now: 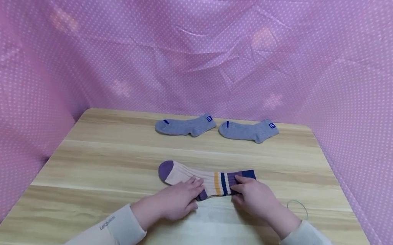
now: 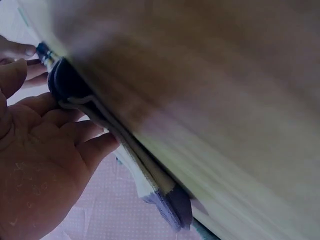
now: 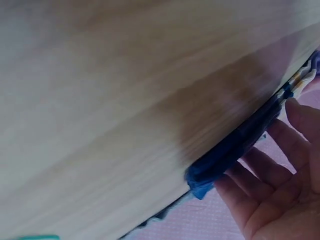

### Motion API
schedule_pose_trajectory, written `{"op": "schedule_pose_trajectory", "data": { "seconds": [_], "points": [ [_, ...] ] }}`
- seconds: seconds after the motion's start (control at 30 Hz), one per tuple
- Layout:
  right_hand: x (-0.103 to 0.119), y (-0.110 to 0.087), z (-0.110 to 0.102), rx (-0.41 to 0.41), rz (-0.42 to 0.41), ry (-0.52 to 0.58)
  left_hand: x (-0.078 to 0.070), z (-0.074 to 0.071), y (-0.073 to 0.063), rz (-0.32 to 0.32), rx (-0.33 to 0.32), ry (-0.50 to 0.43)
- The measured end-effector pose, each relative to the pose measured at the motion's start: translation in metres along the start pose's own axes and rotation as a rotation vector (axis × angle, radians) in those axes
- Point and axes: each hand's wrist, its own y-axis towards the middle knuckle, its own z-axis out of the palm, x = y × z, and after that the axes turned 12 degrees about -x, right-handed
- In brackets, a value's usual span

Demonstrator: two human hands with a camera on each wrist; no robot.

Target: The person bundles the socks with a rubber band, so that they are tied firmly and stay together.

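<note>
A cream sock [image 1: 209, 177] with a purple toe and heel, yellow and navy stripes and a navy cuff lies flat in the middle of the table. My left hand [image 1: 180, 200] rests on it by the heel, fingers nearly straight. Toward the cuff, the fingers of my right hand [image 1: 256, 198] touch the purple band. Seen edge-on in the left wrist view, the sock [image 2: 150, 172] shows more than one layer of cloth. In the right wrist view its navy cuff [image 3: 215, 165] lies along the extended fingers.
Two grey ankle socks, one at left [image 1: 182, 127] and one at right [image 1: 246, 131], lie side by side near the back edge of the wooden table [image 1: 110, 158]. A thin green loop [image 1: 295, 201] is by my right wrist. Pink dotted cloth [image 1: 200, 73] encloses the table.
</note>
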Motion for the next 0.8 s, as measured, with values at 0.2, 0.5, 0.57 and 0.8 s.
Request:
{"op": "schedule_pose_trajectory", "data": {
  "seconds": [0.2, 0.5, 0.57, 0.8],
  "points": [
    [-0.004, -0.005, 0.005, -0.022, -0.042, 0.002, -0.002, 0.005, -0.01, -0.007, 0.015, 0.002],
    [0.001, -0.016, 0.004, -0.058, -0.117, 0.001, -0.015, 0.012, -0.031, -0.002, 0.024, 0.065],
    [0.004, -0.02, 0.003, -0.05, -0.128, 0.015, -0.019, 0.013, -0.038, 0.007, 0.02, 0.096],
    [0.021, -0.033, 0.001, -0.021, -0.133, 0.023, -0.021, 0.014, -0.055, 0.012, -0.072, 0.055]
  ]
}}
